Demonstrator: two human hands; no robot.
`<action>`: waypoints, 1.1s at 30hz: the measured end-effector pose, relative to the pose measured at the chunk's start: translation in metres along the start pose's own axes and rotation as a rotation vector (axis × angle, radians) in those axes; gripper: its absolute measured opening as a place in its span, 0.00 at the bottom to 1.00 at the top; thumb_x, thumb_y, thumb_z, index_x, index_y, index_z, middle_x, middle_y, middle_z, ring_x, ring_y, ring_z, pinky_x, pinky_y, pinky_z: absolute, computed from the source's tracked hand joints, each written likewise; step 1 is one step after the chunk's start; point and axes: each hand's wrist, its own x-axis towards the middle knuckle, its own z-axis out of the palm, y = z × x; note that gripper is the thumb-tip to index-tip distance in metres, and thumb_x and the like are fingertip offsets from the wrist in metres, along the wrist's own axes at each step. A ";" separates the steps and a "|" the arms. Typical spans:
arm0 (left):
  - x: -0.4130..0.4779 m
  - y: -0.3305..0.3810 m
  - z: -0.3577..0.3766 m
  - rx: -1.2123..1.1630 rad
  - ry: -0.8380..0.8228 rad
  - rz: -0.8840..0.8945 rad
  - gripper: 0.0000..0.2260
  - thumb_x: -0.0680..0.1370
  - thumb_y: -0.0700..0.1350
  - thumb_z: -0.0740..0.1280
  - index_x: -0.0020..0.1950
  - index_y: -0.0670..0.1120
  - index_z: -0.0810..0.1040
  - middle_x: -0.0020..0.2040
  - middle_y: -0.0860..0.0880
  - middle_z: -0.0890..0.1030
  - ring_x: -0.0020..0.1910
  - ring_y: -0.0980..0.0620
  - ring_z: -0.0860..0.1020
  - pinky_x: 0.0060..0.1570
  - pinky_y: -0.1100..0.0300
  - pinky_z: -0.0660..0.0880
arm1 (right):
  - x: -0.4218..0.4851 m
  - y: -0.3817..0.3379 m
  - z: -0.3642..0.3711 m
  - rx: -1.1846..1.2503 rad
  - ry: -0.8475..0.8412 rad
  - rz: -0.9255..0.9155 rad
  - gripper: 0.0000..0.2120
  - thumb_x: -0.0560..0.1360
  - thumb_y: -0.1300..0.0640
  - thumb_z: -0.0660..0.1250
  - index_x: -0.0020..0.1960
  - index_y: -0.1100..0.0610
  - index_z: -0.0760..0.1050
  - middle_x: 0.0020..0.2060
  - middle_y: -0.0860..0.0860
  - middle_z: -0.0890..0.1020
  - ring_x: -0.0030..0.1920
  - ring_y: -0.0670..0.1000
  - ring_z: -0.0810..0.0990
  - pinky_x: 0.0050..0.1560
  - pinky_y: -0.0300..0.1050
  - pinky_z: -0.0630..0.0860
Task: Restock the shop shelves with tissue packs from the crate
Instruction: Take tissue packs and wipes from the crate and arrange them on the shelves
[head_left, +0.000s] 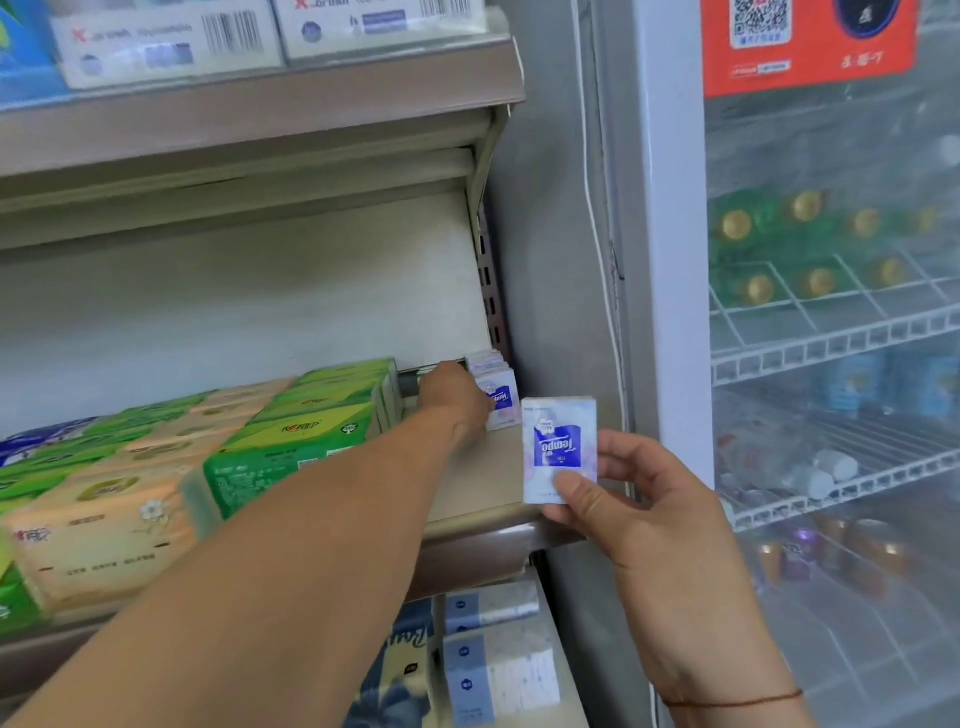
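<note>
My right hand (631, 499) holds a small white and blue tissue pack (558, 447) upright in front of the middle shelf's right end, thumb on its lower face. My left hand (454, 397) reaches deep onto the shelf (483, 499) and rests against a row of the same small packs (498, 389) standing at the back right corner. Whether its fingers grip a pack is hidden by the back of the hand. No crate is in view.
Green and peach tissue bricks (218, 447) fill the shelf to the left. White boxes (166, 41) sit on the shelf above, blue-white packs (493, 660) on the one below. A glass-door drinks fridge (831, 338) stands close on the right.
</note>
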 end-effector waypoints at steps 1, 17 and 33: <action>0.002 0.000 0.002 0.002 0.003 0.003 0.14 0.74 0.48 0.74 0.56 0.41 0.83 0.56 0.42 0.84 0.56 0.42 0.83 0.44 0.63 0.71 | 0.000 0.001 0.000 0.004 -0.001 0.002 0.12 0.75 0.68 0.73 0.54 0.55 0.82 0.46 0.52 0.87 0.42 0.55 0.88 0.44 0.42 0.83; 0.005 0.003 -0.002 0.071 -0.041 0.011 0.14 0.77 0.46 0.72 0.57 0.38 0.82 0.57 0.41 0.84 0.57 0.42 0.82 0.45 0.60 0.72 | 0.002 -0.005 0.005 0.026 -0.043 -0.013 0.14 0.77 0.68 0.71 0.57 0.54 0.83 0.47 0.51 0.88 0.42 0.52 0.88 0.44 0.39 0.83; -0.240 0.008 -0.132 -0.731 -0.451 0.223 0.16 0.77 0.53 0.73 0.60 0.46 0.81 0.54 0.46 0.86 0.49 0.49 0.85 0.51 0.50 0.82 | -0.065 -0.043 -0.001 0.007 -0.061 0.008 0.16 0.76 0.72 0.69 0.61 0.59 0.81 0.47 0.53 0.88 0.45 0.49 0.86 0.46 0.37 0.81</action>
